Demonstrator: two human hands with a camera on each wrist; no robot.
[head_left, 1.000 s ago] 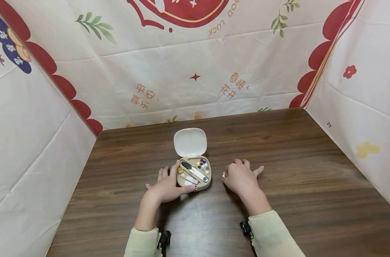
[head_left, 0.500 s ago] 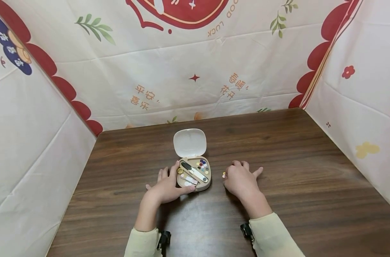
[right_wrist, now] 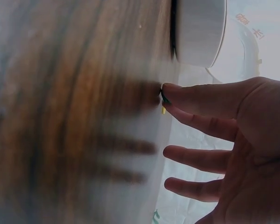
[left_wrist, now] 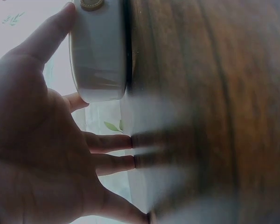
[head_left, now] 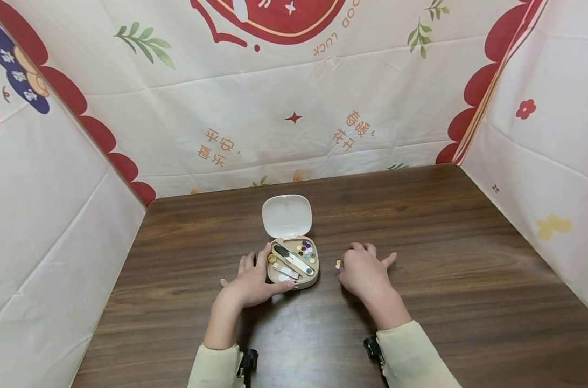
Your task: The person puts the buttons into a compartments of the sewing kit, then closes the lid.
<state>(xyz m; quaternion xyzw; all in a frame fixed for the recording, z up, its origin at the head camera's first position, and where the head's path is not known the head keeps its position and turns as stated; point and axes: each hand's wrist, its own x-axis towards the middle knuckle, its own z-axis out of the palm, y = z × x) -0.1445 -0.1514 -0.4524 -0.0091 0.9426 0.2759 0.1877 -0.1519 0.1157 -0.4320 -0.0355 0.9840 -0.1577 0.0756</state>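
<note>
An opened white sewing kit box stands on the table, its lid tipped back. It holds small scissors with a black end, a yellow ring-shaped thimble and several colored buttons. My left hand grips the box's near left corner between thumb and index finger, the other fingers spread on the table. To the right of the box, my right hand pinches a small dark green button between thumb and index fingertip, down at the tabletop. Yellow and pink buttons lie beside its fingers.
The brown wooden table meets a printed white cloth at its back edge and along both sides. Each wrist wears a black camera band.
Both hands stay almost in place. My right hand has shifted very slightly toward me, and a little more of the yellow and pink buttons shows beside it.
</note>
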